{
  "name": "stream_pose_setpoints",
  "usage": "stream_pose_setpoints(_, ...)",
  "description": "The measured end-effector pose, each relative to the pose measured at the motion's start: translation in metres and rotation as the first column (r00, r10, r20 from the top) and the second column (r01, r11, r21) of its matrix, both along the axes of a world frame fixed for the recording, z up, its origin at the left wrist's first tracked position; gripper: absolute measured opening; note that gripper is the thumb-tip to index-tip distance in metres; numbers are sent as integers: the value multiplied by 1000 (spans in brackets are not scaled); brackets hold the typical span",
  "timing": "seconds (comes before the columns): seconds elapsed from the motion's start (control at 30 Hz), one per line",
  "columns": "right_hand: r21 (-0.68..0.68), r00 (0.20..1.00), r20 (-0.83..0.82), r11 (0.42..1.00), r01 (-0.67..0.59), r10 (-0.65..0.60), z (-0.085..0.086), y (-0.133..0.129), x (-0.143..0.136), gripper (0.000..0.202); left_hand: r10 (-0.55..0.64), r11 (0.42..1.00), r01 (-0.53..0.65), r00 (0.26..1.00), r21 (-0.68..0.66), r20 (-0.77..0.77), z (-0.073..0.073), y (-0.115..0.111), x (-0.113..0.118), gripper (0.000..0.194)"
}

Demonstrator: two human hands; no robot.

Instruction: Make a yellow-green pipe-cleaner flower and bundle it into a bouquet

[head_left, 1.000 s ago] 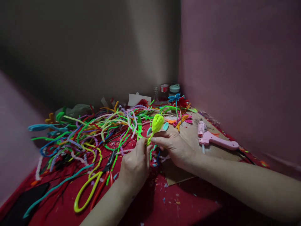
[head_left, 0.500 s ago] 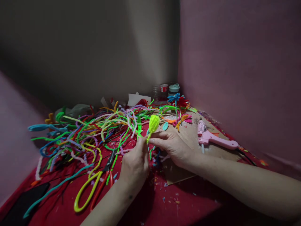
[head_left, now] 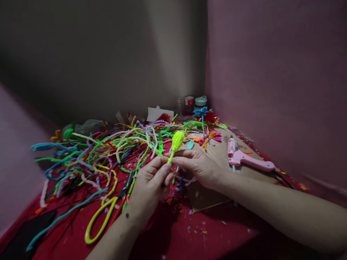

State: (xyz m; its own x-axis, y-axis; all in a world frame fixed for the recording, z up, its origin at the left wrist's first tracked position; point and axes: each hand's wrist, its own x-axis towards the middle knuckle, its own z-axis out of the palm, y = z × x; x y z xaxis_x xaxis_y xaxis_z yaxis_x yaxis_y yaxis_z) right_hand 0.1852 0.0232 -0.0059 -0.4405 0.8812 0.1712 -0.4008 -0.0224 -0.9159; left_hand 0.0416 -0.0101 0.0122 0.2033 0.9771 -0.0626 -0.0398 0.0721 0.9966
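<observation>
A fuzzy yellow pipe-cleaner flower bud (head_left: 178, 141) stands tilted above both hands, its short twisted stem running down between my fingertips. My left hand (head_left: 153, 178) pinches the lower end of that stem between thumb and forefinger. From the other side, my right hand (head_left: 202, 167) grips the stem just below the bud, thumb and fingers pressed together. Close to my left wrist lie scissors (head_left: 99, 225) with yellow and red handles, partly covered by the hand. A small light-blue oval piece (head_left: 191, 144) rests beyond my right fingers.
A tangle of coloured pipe cleaners (head_left: 108, 155) spreads across the left of the red cloth (head_left: 200, 242). On cardboard (head_left: 208, 198) at right lies a pink glue gun (head_left: 244, 159). Blue and red flowers (head_left: 202, 113), a white paper (head_left: 159, 114) and bottles (head_left: 200, 102) are at the back. A dark flat object (head_left: 29, 231) sits front left.
My left hand has turned and shifted slightly left, so its thumb and curled fingers show more. The bud leans a little more to the right. My right hand has hardly moved.
</observation>
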Motion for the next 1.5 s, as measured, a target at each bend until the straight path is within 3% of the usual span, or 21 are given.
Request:
stream_pose_setpoints(0.13, -27, 999, -50, 999, -20, 19, 0, 1, 0, 13, -144, 979, 163, 979, -121, 146, 3, 3, -6, 9)
stream_pose_setpoints(0.23, -4, 998, -66, 1000, 24, -25, -2, 1, 0, 11, -185, 965, 212, 968, -155, 171, 2, 5, -8, 8)
stream_pose_setpoints(0.33, 29, 993, -97, 997, 77, -74, -4, 1, -1, 10, -156, 987, 155, 987, -48, -31, 0, 4, -5, 13)
stream_pose_setpoints(0.4, 28, 988, -125, 995, 91, -87, -5, 0, -2, 11, -14, 980, 73, 953, 185, -302, -4, 2, -3, 15)
stream_pose_setpoints(0.47, 23, 985, -134, 994, 110, -105, -6, -2, -3, 12, 229, 876, 61, 822, 479, -522, -11, 1, -2, 11)
stream_pose_setpoints(0.53, 10, 983, -125, 991, 134, -132, -6, -3, -4, 12, 434, 725, 136, 671, 675, -601, -17, 0, -3, 9)
stream_pose_setpoints(0.6, -3, 984, -110, 990, 138, -137, -6, -4, -5, 12, 531, 619, 215, 594, 755, -604, -22, 1, -5, 11)
stream_pose_setpoints(0.67, 18, 986, -111, 992, 126, -123, -6, -4, -5, 13, 535, 599, 232, 595, 766, -599, -23, 2, -7, 13)
stream_pose_setpoints(0.73, 60, 991, -95, 993, 105, -99, -5, -4, -4, 13, 481, 660, 183, 642, 729, -597, -21, 4, -8, 13)
stream_pose_setpoints(0.83, 106, 997, -14, 991, 76, -75, -2, -4, -2, 13, 351, 806, 46, 767, 591, -537, -15, 4, -7, 12)
stream_pose_setpoints(0.93, 120, 997, 33, 991, 65, -69, 2, -5, 0, 12, 208, 922, -51, 901, 384, -381, -8, 3, -3, 14)
stream_pose_setpoints(1.03, 99, 998, 28, 994, 55, -58, 3, -5, 0, 11, 98, 985, -66, 975, 161, -201, -3, 2, -1, 17)
stream_pose_setpoints(1.13, 74, 998, -28, 995, 65, -63, 1, -3, -1, 8, 1, 1000, -1, 1000, -23, 14, 0, 1, 0, 16)
stream_pose_setpoints(1.23, 69, 996, -76, 997, 41, -36, 1, -1, -3, 6, -80, 985, 109, 976, -136, 201, 0, 3, -3, 16)
stream_pose_setpoints(1.5, 8, 985, -167, 999, -39, 40, 2, -1, -2, 12, -236, 910, 353, 873, -219, 427, -7, 11, -15, 17)
